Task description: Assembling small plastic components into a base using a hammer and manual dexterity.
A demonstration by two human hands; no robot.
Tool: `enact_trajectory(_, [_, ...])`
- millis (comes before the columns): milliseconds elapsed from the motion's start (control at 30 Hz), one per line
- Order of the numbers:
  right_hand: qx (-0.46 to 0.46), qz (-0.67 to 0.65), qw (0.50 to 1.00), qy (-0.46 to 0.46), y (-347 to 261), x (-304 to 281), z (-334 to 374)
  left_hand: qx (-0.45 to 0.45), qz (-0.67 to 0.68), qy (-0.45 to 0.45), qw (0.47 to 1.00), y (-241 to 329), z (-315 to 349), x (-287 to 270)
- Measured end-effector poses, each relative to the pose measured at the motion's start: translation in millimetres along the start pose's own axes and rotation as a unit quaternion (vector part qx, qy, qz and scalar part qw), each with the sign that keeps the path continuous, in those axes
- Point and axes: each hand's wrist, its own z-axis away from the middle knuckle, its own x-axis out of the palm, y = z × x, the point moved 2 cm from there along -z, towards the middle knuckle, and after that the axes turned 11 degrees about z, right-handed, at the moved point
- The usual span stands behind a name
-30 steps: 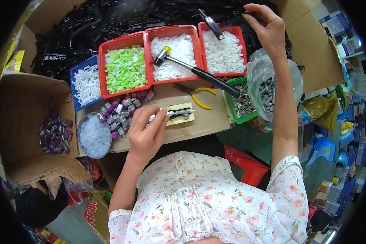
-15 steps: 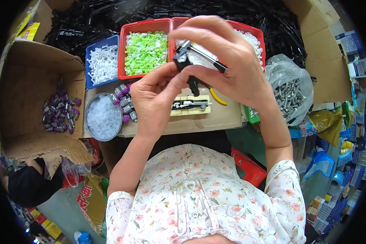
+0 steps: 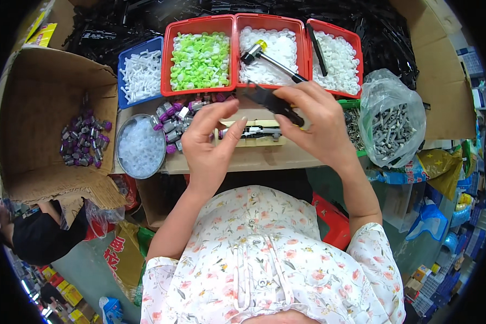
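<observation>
The right hand (image 3: 317, 125) pinches a long black plastic part (image 3: 269, 101) betw. thumb and fingers, holding it tilted just above the yellow jig block (image 3: 252, 133). The left hand (image 3: 210, 141) is beside it, just left of the jig block, fingers half-curled and loose, grasping nothing; fingertips are near the black part, touching or not I cannot tell. Behind the jig block stand three red trays (image 3: 234, 54) w/ green and white small pieces, and a hammer (image 3: 270, 58) lies across the middle one. Left of the jig block is a round tin (image 3: 140, 147) of clear bits. Right of it is a plastic bag (image 3: 392, 121) of grey parts.
</observation>
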Motion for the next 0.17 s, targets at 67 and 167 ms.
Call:
enact_trajectory(67, [0.042,-0.057,0.997,-0.022,7.2,-3.8,11.1,0.086,-0.213,-0.089,0.969,1.7,0.9,-1.6])
enact_trajectory(167, [0.106,-0.156,0.977,-0.102,17.4,-6.4,34.7,0.147,-0.298,-0.163,0.929,-11.1,2.4,2.9])
